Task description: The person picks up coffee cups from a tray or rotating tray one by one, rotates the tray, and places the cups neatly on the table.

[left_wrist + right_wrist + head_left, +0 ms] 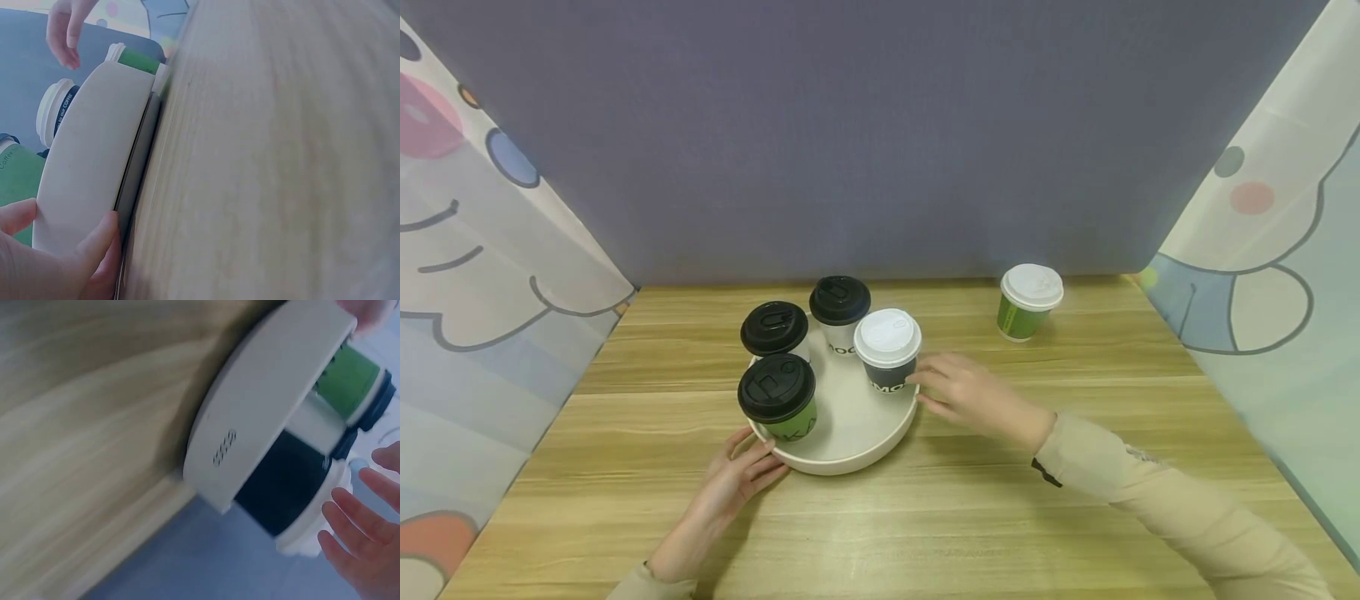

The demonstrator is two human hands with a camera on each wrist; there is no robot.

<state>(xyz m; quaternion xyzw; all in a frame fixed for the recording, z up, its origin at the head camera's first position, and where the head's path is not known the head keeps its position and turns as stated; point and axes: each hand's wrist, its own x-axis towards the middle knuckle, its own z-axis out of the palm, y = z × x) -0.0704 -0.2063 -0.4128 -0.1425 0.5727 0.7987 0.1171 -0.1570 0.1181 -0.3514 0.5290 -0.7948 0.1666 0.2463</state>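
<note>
A round white tray (pixel 853 421) holds several lidded paper coffee cups. In it a green cup (pixel 793 423) with a black lid stands at the front left, with two black-lidded white cups (pixel 841 335) behind. At the tray's right side is a dark cup (pixel 891 375) with a white lid (pixel 306 534). My left hand (pixel 737 471) grips the tray's front-left edge; in the left wrist view thumb (pixel 100 240) and finger pinch its wall. My right hand (pixel 966 392) is beside the dark cup, fingers loosely extended and fingertips right at it, holding nothing.
A green cup (pixel 1021 321) with a white lid stands apart on the wooden table (pixel 1000 533), at the back right. A grey panel (pixel 880 142) rises along the table's far edge. Patterned cartoon curtains (pixel 1247 250) hang at both sides.
</note>
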